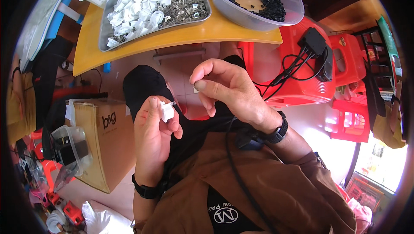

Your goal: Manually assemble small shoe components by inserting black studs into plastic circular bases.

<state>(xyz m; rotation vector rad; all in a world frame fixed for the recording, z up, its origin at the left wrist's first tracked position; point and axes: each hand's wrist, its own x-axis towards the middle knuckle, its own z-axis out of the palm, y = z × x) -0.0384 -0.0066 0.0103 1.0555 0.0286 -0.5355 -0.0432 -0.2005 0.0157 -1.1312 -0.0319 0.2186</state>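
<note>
The left hand [153, 132] is pinching a white clip [167, 111] above the lap, its grip closed on it. The right hand [226, 88] is pinching something small, unclear what. Best keeping the clip steady and aligning carefully.

- Upper garment: brown long-sleeved jacket [276, 186], worn open at the front; sleeves pushed back above both wrists.
- Under-layer: black shirt [224, 210] with a white printed emblem on the chest.
- Left wrist: 1 black band [145, 189].
- Right wrist: 1 black watch [279, 131] with a chunky strap.
- Cable: 1 thin black cable [241, 178] runs down the chest.
- Legs: black trousers [144, 83].
</note>
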